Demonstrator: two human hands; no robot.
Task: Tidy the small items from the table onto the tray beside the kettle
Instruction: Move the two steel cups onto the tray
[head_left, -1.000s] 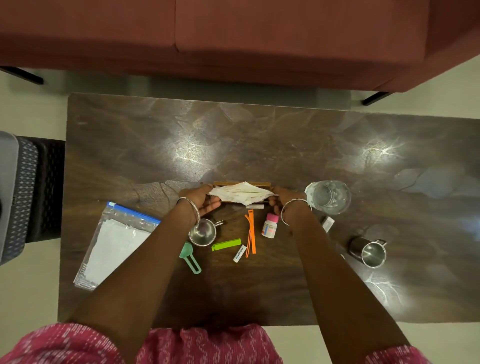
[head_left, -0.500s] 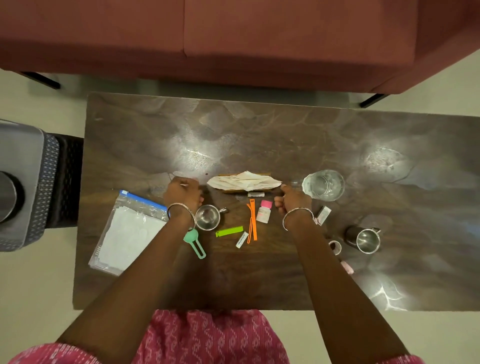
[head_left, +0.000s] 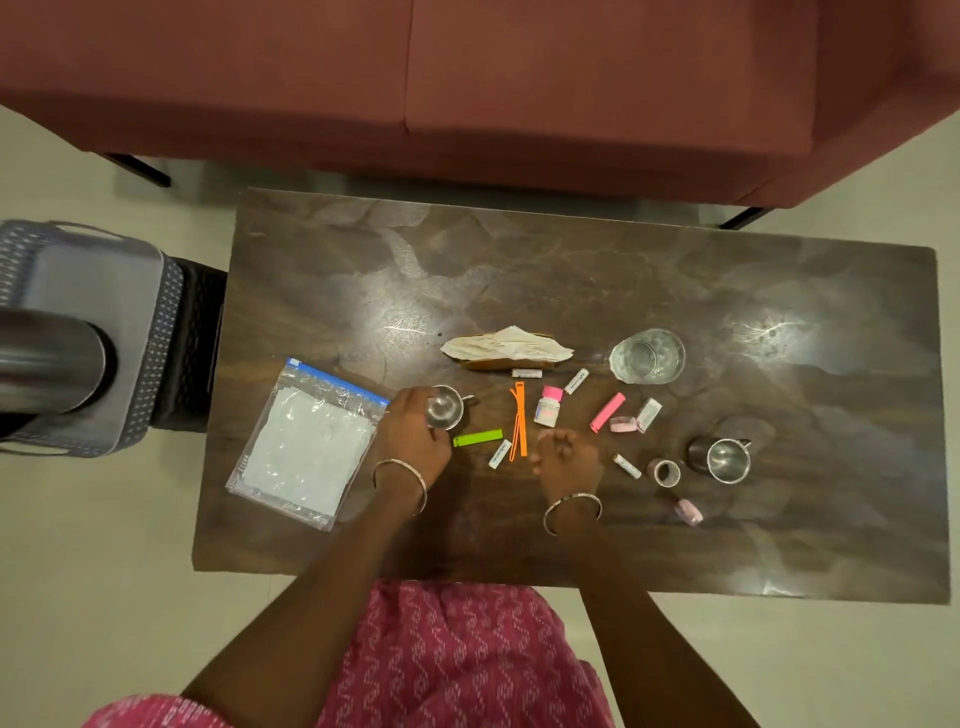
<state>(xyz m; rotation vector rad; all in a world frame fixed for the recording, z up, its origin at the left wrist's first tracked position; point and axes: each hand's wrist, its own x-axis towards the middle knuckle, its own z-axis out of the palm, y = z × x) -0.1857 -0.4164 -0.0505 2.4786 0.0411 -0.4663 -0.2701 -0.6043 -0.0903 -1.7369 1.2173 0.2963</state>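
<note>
Left hand: your left hand (head_left: 415, 434) reaches forward over the table (head_left: 571, 270), fingers curled around the near-left side of the small steel cup (head_left: 447, 408); they touch it, but you cannot tell whether they are clamped on it.
Right hand: your right hand (head_left: 566, 460) hovers palm down just short of the bottle (head_left: 547, 408), fingers bunched loosely together, holding nothing that shows.
Wrists: a bangle sits on each wrist; both forearms run up from the near edge.
Cup: upright, mouth up, handle pointing right.
Green clip (head_left: 478, 438): lies just right of your left hand, long axis left to right, tilted slightly.
Orange strips (head_left: 518, 418): between your hands, long axis pointing away from you.
Bottle: pink cap towards the far side.
Pink clip (head_left: 608, 412): right of the bottle, angled far-right to near-left.
Bag (head_left: 306, 441): flat, left of your left hand, blue seal at the far end.
Tray (head_left: 93, 332): off the table's left end, the kettle (head_left: 47, 358) on it.
</note>
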